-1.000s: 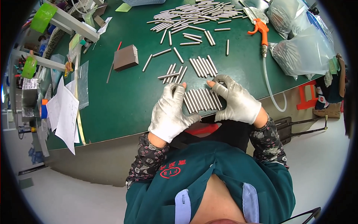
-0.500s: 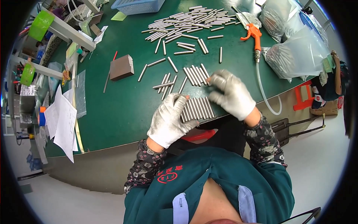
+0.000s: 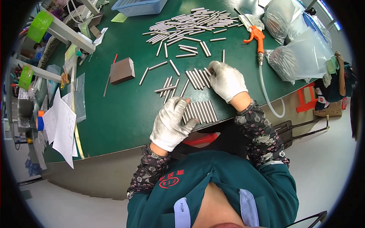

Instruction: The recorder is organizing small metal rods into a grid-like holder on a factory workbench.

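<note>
The left hand (image 3: 171, 123) is lying flat, steadying the near row of rods (image 3: 200, 111); the right hand (image 3: 227, 79), fingers curled, is touching the farther row (image 3: 197, 78); better sliding them gently, keeping ends level.

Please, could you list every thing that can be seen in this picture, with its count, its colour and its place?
table: one, green, under everything.
metal rods: many, silver; a big heap at the far side, loose ones in the middle, a neat row at the near edge.
block: one, brown, left of the loose rods.
air gun: one, orange, with a pale hose, on the right.
plastic bags: at least two, clear, far right; one holds rods.
basket: one, blue, far edge.
tape rolls: two, green, on a rack at the left.
papers: several, white, left edge.
stool: one, red, on the floor at the right.
left hand: white glove, on the neat row.
right hand: white glove, touching the middle rods.
</note>
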`<action>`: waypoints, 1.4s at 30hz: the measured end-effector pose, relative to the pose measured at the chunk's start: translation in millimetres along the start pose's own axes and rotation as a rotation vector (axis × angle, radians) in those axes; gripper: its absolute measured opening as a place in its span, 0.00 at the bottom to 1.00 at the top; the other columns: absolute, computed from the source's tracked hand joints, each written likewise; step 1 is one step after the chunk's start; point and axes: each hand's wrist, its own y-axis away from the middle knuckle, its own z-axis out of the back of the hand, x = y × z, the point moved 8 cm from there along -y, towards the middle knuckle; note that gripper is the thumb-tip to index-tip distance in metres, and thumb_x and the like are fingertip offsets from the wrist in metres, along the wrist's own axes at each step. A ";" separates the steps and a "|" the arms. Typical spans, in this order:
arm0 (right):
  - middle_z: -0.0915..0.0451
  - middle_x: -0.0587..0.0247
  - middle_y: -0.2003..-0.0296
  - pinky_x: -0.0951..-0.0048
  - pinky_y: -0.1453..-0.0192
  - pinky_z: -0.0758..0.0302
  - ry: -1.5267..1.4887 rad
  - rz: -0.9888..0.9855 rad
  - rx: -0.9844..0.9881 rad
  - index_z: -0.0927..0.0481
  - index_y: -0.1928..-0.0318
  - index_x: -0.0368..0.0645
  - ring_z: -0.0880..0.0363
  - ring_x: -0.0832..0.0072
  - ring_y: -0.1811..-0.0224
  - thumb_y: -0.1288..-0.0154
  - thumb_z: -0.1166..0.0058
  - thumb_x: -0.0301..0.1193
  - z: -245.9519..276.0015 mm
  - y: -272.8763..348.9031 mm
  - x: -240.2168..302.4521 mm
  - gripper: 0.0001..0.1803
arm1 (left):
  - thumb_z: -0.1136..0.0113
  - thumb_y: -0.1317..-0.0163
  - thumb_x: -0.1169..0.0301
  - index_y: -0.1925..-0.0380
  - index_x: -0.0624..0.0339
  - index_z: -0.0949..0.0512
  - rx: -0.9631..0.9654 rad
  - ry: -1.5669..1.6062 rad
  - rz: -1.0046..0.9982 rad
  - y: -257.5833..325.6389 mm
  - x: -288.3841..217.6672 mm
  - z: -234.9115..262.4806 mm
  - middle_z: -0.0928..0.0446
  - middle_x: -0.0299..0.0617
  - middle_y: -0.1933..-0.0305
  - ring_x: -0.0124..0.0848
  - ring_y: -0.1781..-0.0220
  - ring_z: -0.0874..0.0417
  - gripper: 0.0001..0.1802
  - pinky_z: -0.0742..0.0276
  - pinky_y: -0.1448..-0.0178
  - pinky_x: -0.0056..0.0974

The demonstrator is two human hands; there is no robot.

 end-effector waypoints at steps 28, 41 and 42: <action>0.26 0.58 0.65 0.62 0.58 0.25 0.160 0.551 0.203 0.21 0.62 0.46 0.23 0.59 0.59 0.46 0.52 0.25 0.7 6.0 26.2 0.11 | 0.29 0.61 0.71 0.54 0.61 0.26 0.004 0.014 0.044 2.7 5.9 -1.4 0.28 0.46 0.54 0.45 0.54 0.23 0.29 0.25 0.51 0.43; 0.24 0.59 0.59 0.64 0.54 0.26 0.294 0.582 0.166 0.19 0.60 0.49 0.23 0.63 0.56 0.46 0.51 0.26 14.9 6.8 32.0 0.13 | 0.29 0.61 0.71 0.54 0.61 0.25 0.014 0.021 0.069 2.9 6.8 -1.1 0.28 0.46 0.55 0.45 0.55 0.23 0.29 0.25 0.52 0.43; 0.24 0.59 0.59 0.64 0.54 0.26 0.294 0.584 0.165 0.19 0.60 0.49 0.23 0.63 0.56 0.46 0.51 0.26 16.7 8.3 33.4 0.13 | 0.29 0.60 0.71 0.54 0.61 0.25 0.015 0.026 0.070 2.9 6.9 -1.5 0.28 0.46 0.55 0.45 0.55 0.23 0.29 0.25 0.52 0.43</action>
